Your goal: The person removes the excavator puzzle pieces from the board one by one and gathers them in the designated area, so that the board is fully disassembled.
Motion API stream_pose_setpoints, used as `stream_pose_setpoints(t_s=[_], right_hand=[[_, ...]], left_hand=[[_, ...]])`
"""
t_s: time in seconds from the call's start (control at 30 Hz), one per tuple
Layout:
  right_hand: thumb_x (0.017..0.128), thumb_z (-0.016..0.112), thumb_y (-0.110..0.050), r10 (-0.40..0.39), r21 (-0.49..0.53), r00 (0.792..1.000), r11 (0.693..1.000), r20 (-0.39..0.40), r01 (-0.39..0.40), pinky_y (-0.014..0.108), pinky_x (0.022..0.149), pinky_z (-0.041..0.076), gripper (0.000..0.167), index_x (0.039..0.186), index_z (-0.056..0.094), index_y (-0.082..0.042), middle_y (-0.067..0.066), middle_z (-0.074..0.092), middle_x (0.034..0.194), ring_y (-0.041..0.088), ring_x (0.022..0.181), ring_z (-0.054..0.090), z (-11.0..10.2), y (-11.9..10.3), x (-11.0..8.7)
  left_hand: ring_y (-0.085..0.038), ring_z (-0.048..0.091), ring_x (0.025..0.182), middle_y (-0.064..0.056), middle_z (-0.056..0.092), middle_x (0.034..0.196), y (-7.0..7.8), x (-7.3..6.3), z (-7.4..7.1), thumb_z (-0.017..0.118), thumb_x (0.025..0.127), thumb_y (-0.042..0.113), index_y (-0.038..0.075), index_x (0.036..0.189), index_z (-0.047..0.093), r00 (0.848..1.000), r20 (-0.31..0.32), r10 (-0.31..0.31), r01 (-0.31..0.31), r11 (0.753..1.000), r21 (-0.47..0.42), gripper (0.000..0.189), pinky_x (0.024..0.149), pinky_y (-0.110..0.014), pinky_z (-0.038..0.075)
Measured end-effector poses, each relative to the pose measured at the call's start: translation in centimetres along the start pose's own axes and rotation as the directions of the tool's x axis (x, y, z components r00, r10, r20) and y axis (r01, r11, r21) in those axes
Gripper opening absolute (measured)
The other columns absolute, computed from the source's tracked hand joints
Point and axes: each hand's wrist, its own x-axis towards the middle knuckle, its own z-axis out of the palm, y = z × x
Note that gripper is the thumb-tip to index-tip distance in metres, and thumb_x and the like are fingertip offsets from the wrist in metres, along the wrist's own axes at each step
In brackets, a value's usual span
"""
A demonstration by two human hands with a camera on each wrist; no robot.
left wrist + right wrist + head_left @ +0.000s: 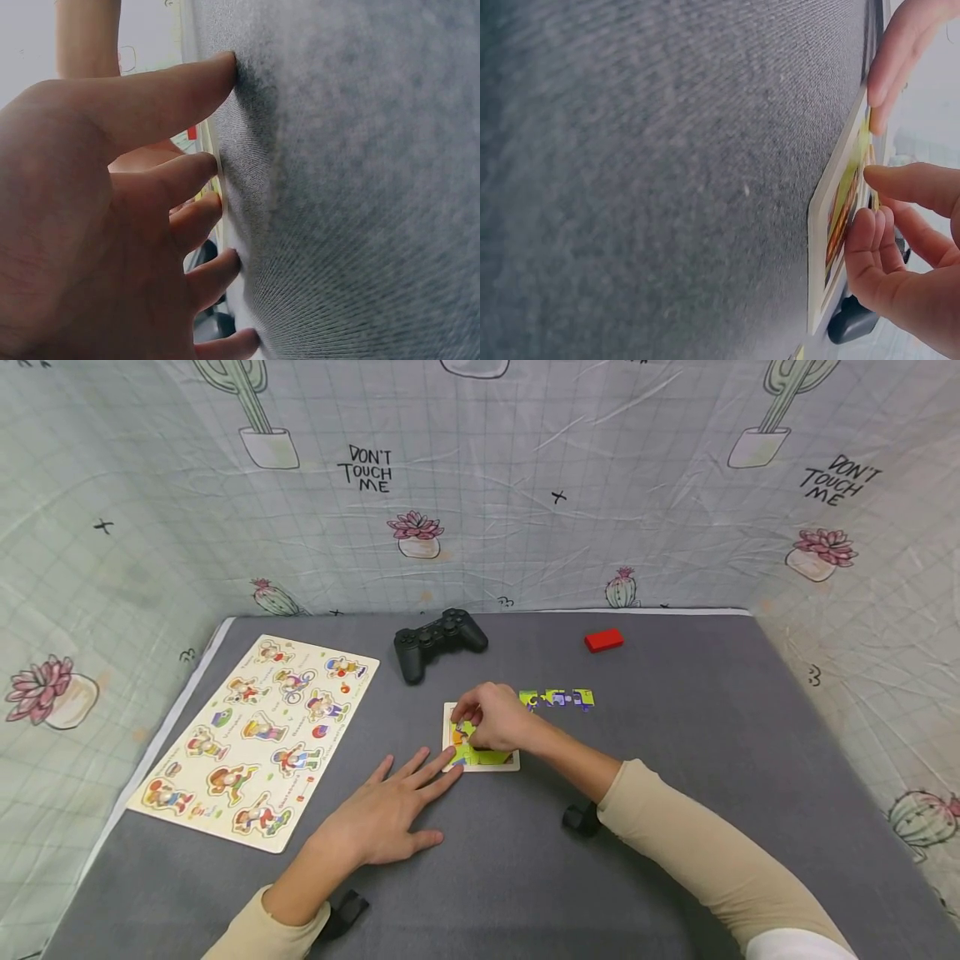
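Observation:
A small square puzzle board point(497, 767) with a pale frame and a yellow-green picture lies mid-table. Over its upper part my right hand point(498, 717) pinches a small puzzle piece point(875, 196) between thumb and index finger, mostly hidden by the fingers. My left hand point(386, 814) lies with fingers spread at the board's lower left. Its index and middle fingertips touch the frame, and the others rest on the cloth, as the left wrist view shows. Several loose puzzle pieces point(558, 698), yellow-green and purple, sit in a row right of the board, partly behind my right hand.
A large cream picture board point(247, 727) with cartoon figures lies at the left. Behind the small board are a black game controller point(440, 642) and, farther right, a red block point(603, 640). A patterned cloth wall point(495, 485) encloses the grey table point(480, 877).

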Motion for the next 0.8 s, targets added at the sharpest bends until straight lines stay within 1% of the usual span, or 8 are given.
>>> stream_pose_setpoints(t_s=[0.17, 0.43, 0.8], right_hand=[[0.076, 0.083, 0.002, -0.010, 0.031, 1.000, 0.999, -0.027, 0.011, 0.023, 0.073, 0.053, 0.029, 0.102, 0.080, -0.010, 0.001, 0.072, 0.093, 0.011, 0.081, 0.062, -0.4, 0.6, -0.6], [0.078, 0.084, 0.002, 0.038, 0.040, 0.999, 0.999, -0.031, -0.037, 0.025, 0.073, 0.054, 0.029, 0.103, 0.079, -0.011, 0.002, 0.072, 0.095, 0.013, 0.083, 0.062, -1.0, 1.2, -1.4], [0.079, 0.084, 0.002, 0.065, 0.066, 0.997, 0.996, -0.050, -0.062, 0.025, 0.074, 0.054, 0.029, 0.105, 0.079, -0.010, 0.002, 0.070, 0.095, 0.014, 0.084, 0.061, -1.7, 2.7, -2.7]], left_hand=[[-0.030, 0.017, 0.162, 0.008, 0.013, 0.176, 0.0, 0.1, 0.0, 0.072, 0.096, 0.047, 0.028, 0.166, 0.030, 1.000, 0.002, -0.004, 0.004, 1.000, -0.001, 0.084, 0.125, -0.069, 0.018], [-0.028, 0.016, 0.163, 0.010, 0.012, 0.176, -0.1, 0.2, 0.2, 0.071, 0.096, 0.050, 0.030, 0.166, 0.029, 1.000, 0.005, -0.012, 0.012, 1.000, 0.003, 0.085, 0.126, -0.068, 0.017], [-0.028, 0.015, 0.163, 0.010, 0.012, 0.176, 0.0, 0.2, 0.0, 0.072, 0.096, 0.049, 0.031, 0.166, 0.028, 1.000, 0.016, -0.019, 0.020, 1.000, -0.009, 0.085, 0.126, -0.068, 0.016]])
